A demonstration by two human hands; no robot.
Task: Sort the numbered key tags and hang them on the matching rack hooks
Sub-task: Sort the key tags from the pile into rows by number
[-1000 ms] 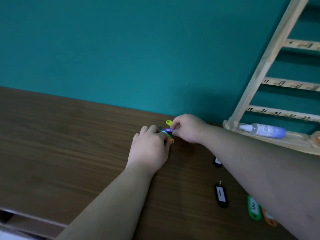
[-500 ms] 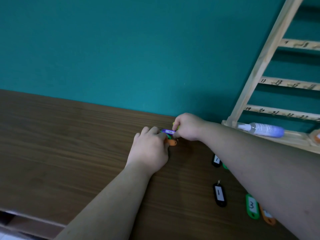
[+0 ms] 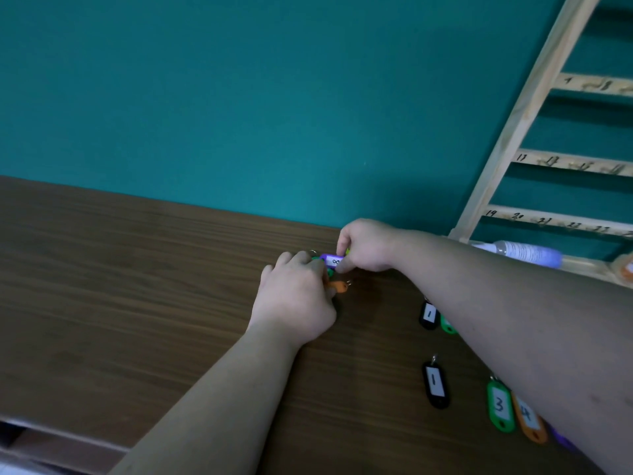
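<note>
The purple tag [image 3: 331,260] is pinched at its right end by the right hand [image 3: 368,246]. Its other end is covered by the left hand's [image 3: 294,298] curled fingers; their grip cannot be told.

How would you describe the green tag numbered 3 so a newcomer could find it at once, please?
Start at the wooden rack against the teal wall, then drop to the brown table before it. Beside the right forearm lies a row of tags. The green tag sits between a black tag and an orange tag, alone bearing a 3.
</note>
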